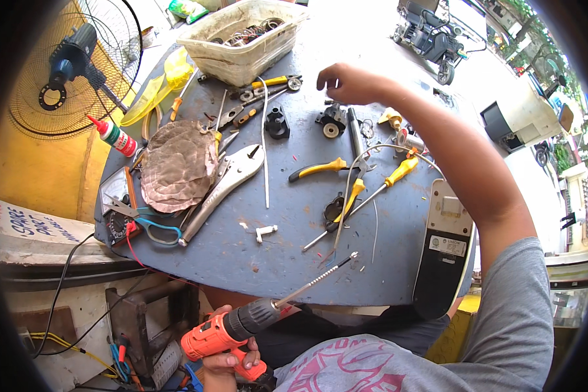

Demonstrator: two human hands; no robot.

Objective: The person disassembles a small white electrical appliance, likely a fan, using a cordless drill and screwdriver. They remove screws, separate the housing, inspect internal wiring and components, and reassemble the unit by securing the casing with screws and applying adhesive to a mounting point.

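Note:
My left hand (pixel 223 363), low in the view, is wrapped around an orange and black cordless drill (pixel 209 336). A long metal bit (pixel 317 279) with a spiral part and a dark tip points from its chuck up and right over the table's near edge. My right arm stretches across to the far side of the table. There my right hand (pixel 354 83) hangs with loosely bent fingers, nothing visible between them. Just below it stands a black motor-like part (pixel 332 121) with a round metal face. A second black part (pixel 277 123) lies to its left.
On the blue-grey table (pixel 294 225) lie yellow-handled cutting pliers (pixel 319 168), a yellow screwdriver (pixel 402 170), locking pliers (pixel 225 186), scissors (pixel 157 225), a brown pad (pixel 179 166) and a white plastic fitting (pixel 266 233). A plastic tub (pixel 242 55) stands behind; a black-and-silver pedal-like piece (pixel 443 255) is at right.

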